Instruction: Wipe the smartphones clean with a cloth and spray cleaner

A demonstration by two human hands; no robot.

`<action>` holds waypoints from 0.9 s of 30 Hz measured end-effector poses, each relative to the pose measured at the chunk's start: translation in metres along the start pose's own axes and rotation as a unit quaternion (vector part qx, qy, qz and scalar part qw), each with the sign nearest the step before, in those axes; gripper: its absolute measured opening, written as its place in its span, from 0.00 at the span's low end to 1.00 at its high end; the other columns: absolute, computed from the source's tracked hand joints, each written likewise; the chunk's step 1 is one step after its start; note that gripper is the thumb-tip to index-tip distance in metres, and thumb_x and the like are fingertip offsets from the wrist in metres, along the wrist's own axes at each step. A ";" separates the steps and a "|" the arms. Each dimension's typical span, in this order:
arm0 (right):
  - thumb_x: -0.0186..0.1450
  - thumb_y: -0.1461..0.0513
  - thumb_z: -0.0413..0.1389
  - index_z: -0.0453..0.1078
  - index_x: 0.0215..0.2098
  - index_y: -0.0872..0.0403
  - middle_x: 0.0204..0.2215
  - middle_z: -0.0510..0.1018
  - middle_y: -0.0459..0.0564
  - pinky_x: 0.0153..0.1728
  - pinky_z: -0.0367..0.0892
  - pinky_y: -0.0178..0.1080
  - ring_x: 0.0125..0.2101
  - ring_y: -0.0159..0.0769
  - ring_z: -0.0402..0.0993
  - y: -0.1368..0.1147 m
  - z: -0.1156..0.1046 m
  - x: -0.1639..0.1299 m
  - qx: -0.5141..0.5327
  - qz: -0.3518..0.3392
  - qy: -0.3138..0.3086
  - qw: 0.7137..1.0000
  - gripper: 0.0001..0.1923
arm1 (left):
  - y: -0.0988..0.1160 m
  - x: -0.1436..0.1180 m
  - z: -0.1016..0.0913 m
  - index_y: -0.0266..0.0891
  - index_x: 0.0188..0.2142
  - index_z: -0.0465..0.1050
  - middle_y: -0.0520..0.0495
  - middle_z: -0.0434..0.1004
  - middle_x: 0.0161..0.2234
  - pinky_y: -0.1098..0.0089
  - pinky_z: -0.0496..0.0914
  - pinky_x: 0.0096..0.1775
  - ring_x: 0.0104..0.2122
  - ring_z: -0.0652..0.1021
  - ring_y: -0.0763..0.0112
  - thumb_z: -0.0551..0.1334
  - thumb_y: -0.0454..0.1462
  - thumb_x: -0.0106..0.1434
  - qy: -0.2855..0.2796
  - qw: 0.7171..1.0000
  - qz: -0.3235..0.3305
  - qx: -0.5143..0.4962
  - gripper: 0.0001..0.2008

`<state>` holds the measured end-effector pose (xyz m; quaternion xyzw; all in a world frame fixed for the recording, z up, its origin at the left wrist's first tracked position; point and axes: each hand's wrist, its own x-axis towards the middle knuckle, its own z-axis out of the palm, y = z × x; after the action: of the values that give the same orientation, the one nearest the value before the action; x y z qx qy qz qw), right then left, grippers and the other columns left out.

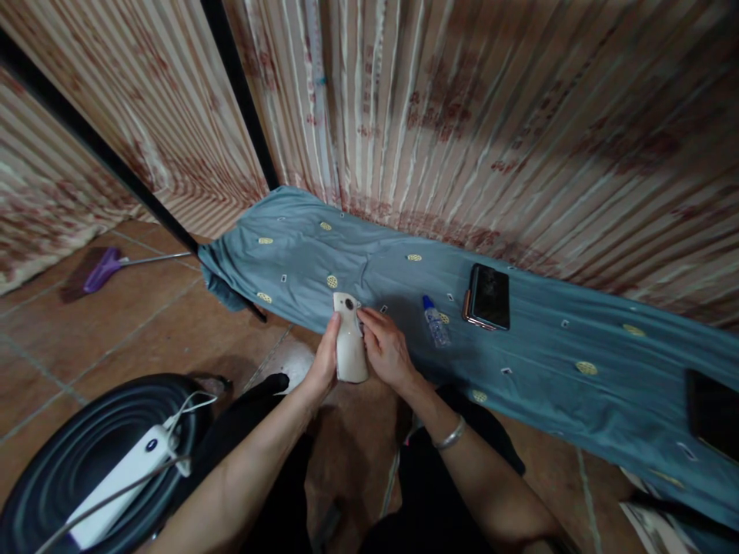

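A slim, glossy off-white handheld object [351,346] with a dark round spot near its top is held upright over the near edge of the cloth. I cannot make out its exact kind. Its left side is gripped by my left hand [324,360], thumb along the edge. My right hand [388,346] is closed at its upper right edge, with the fingertips partly hidden. To the right of that hand, a small clear bottle with a blue cap [436,323] lies on the cloth. Beyond it rests a dark-screened phone [489,296], stacked on something with a copper-coloured edge.
A blue-green cloth [381,265] covers the long low surface before a patterned curtain [462,138]. Another dark device [713,412] lies far right. At lower left, a white power strip [121,485] sits on a black coiled ring [46,446]. A purple broom [102,269] lies on the tiles.
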<state>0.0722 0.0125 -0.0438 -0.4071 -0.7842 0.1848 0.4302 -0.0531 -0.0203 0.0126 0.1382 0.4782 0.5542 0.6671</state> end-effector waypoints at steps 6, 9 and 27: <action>0.71 0.66 0.46 0.69 0.62 0.52 0.56 0.77 0.57 0.58 0.70 0.48 0.56 0.42 0.73 -0.002 -0.002 0.001 -0.014 -0.008 0.009 1.000 0.23 | -0.001 0.003 -0.003 0.29 0.52 0.76 0.39 0.85 0.37 0.67 0.76 0.39 0.37 0.83 0.59 0.56 0.54 0.67 -0.011 1.000 0.002 0.025 0.30; 0.71 0.66 0.45 0.67 0.63 0.54 0.58 0.75 0.59 0.59 0.69 0.49 0.57 0.43 0.72 -0.001 -0.003 0.001 -0.026 -0.015 0.015 0.999 0.24 | -0.003 0.001 -0.003 0.29 0.52 0.76 0.39 0.84 0.36 0.66 0.76 0.38 0.35 0.83 0.59 0.55 0.55 0.68 -0.013 0.999 -0.003 0.036 0.31; 0.71 0.65 0.44 0.68 0.62 0.52 0.58 0.75 0.57 0.60 0.68 0.50 0.58 0.42 0.71 -0.011 -0.016 0.008 -0.019 -0.022 0.023 0.999 0.24 | -0.014 -0.001 -0.002 0.31 0.51 0.77 0.41 0.85 0.39 0.63 0.76 0.45 0.41 0.83 0.57 0.58 0.50 0.66 -0.001 0.999 0.002 0.049 0.25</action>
<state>0.0781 0.0107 -0.0232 -0.4018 -0.7861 0.1512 0.4446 -0.0460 -0.0263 0.0025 0.1730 0.5038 0.5313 0.6588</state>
